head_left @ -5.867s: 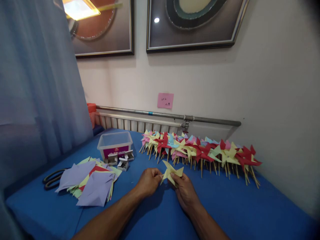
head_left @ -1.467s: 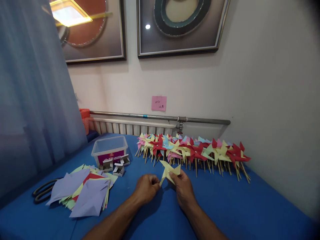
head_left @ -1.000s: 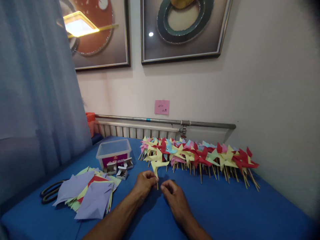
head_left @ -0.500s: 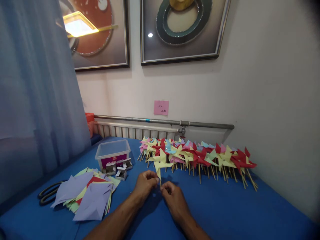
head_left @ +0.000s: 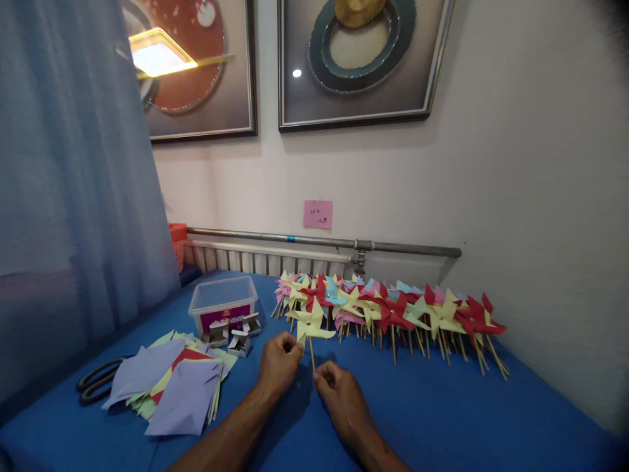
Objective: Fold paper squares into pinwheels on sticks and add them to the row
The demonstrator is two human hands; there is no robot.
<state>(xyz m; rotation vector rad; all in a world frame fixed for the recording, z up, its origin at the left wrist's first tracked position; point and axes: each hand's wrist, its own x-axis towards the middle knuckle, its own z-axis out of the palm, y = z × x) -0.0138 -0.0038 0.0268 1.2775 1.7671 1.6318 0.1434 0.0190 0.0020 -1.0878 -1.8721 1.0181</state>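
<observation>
Right hand point(head_left: 339, 393) pinched shut on the stick's lower end; left hand point(head_left: 279, 362) closed on a blade tip of the yellow pinwheel point(head_left: 310, 324), held just above the blue table point(head_left: 442, 406). Looks like the finishing check; next, laying it gently beside the pinwheel row point(head_left: 393, 305).

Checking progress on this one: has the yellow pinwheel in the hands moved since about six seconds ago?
Yes. The yellow pinwheel has shifted left, nearer the plastic box, and now stands upright on its stick, left hand and right hand below.
</observation>
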